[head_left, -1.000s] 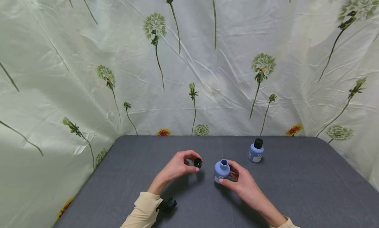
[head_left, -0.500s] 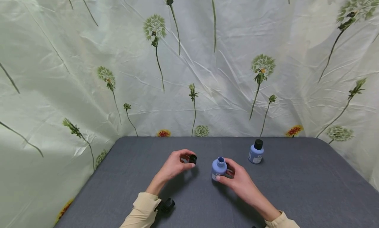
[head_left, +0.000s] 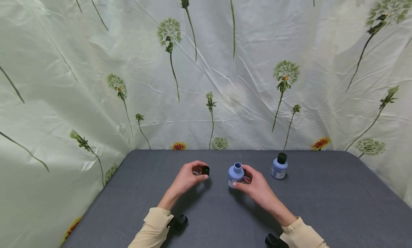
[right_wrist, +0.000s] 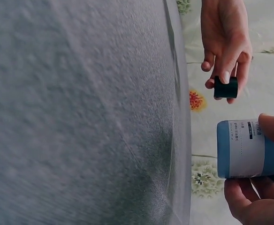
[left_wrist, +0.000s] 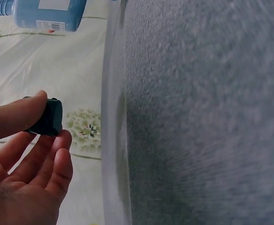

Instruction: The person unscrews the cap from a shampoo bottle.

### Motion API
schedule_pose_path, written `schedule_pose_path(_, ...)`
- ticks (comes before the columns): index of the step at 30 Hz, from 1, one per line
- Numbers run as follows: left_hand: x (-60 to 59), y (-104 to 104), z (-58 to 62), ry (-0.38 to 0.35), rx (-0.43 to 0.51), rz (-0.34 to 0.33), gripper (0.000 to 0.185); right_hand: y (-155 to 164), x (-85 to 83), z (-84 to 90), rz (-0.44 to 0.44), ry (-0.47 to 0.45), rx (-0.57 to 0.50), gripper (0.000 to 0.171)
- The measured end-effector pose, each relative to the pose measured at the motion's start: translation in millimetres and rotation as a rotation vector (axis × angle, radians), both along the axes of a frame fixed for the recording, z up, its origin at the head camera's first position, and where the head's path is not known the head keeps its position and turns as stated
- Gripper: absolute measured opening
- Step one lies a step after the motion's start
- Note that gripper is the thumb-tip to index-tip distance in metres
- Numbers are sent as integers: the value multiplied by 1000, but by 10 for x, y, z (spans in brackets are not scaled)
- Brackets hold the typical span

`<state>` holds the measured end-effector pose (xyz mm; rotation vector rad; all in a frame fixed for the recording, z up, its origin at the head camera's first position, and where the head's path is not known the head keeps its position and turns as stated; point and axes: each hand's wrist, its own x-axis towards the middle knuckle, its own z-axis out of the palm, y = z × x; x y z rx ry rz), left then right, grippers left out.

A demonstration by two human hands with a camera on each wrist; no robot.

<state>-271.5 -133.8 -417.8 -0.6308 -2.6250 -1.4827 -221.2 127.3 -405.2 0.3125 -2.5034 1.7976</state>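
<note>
The left hand [head_left: 187, 177] pinches a black cap [head_left: 205, 170]; the right hand [head_left: 254, 184] grips the open blue bottle [head_left: 236, 174]. Keep the bottle upright, the cap level at its 9 o'clock.

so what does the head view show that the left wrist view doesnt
Only the head view shows the second blue bottle, capped, standing on the grey table, and the right hand gripping the open blue bottle. Only the left wrist view shows the underside of the fingers below the cap. Both show the left hand pinching the black cap, and the open bottle.
</note>
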Motion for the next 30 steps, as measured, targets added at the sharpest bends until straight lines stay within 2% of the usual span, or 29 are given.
schedule_pose_path(12, -120, -23, 32, -38, 12, 55, 34, -68, -150, -39, -4, -2, 2, 64)
schedule_pose_path(30, -234, -99, -29, -75, 22, 134, 34, -271, -374, -73, -17, -8, -13, 65)
